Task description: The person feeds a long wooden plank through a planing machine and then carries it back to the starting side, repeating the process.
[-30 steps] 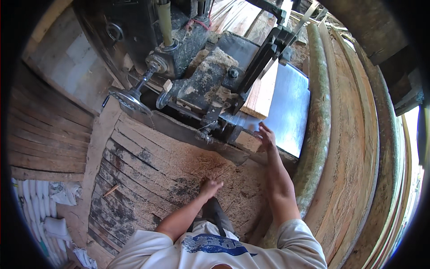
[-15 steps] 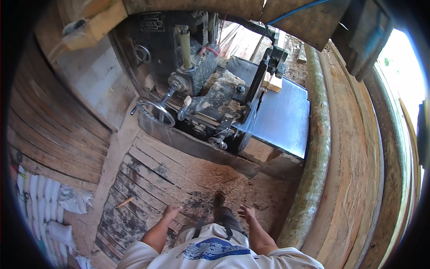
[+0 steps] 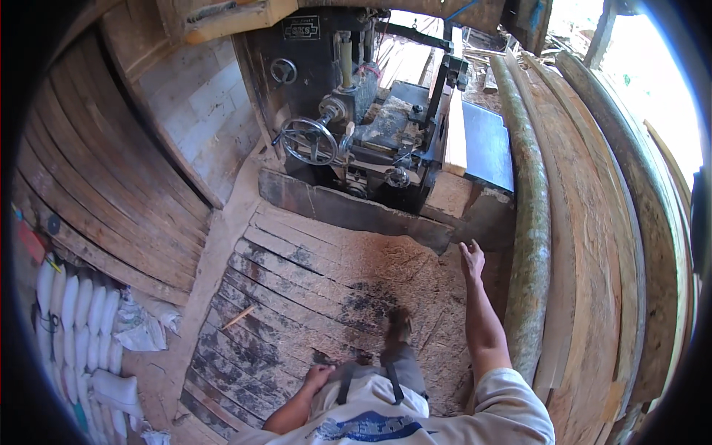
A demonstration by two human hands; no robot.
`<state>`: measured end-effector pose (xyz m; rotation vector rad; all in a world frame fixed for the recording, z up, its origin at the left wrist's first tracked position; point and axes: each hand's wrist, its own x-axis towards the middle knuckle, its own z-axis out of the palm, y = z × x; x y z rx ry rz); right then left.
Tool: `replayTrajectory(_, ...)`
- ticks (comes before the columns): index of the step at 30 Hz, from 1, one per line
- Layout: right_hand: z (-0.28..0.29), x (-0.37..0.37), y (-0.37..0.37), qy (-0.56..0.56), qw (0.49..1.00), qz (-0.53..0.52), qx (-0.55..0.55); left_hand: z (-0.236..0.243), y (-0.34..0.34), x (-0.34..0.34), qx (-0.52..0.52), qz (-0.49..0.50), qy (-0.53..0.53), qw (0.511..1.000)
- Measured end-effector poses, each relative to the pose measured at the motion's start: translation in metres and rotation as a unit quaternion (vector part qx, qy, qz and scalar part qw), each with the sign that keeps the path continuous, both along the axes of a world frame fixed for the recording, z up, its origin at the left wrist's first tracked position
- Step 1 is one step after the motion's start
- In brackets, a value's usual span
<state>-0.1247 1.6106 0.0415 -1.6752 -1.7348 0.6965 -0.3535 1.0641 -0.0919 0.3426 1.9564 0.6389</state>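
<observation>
My right hand (image 3: 472, 259) reaches forward, open and with nothing in it, short of a large woodworking saw. On its smooth metal table (image 3: 489, 148) lies a pale sawn board (image 3: 455, 144), one end pointing toward me at the near edge. My right hand is the nearer one to that end and does not touch it. My left hand (image 3: 319, 377) hangs low beside my thigh, its fingers loosely bent and nothing visible in them. The dark machine body (image 3: 259, 104) carries a spoked handwheel (image 3: 309, 141) and sawdust-covered guides (image 3: 393, 122).
Along the right lie a long round log (image 3: 530, 222) and several thick planks (image 3: 586, 222). A sawdust heap (image 3: 393, 256) covers the slatted floor (image 3: 297, 311), where a small stick (image 3: 239, 317) lies. White sacks (image 3: 81, 311) are stacked at left below curved boards (image 3: 119, 170).
The board has come farther toward me across the saw table. My right arm has stretched forward, and my left hand has dropped back toward my thigh. The view has shifted.
</observation>
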Motion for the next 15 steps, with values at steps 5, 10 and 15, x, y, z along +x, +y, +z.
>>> replayTrajectory(5,0.038,-0.041,-0.056,-0.057,0.998,-0.008,-0.025,-0.004,-0.207,-0.003,-0.085,0.111,-0.094,0.986)
replayTrajectory(10,0.026,-0.053,-0.167,-0.091,0.986,-0.028,-0.137,0.004,-0.412,0.048,-0.200,0.217,-0.164,0.941)
replayTrajectory(15,-0.096,0.077,-0.271,0.454,0.880,0.102,-0.095,-0.029,-0.534,0.104,-0.166,-0.015,-0.156,0.974)
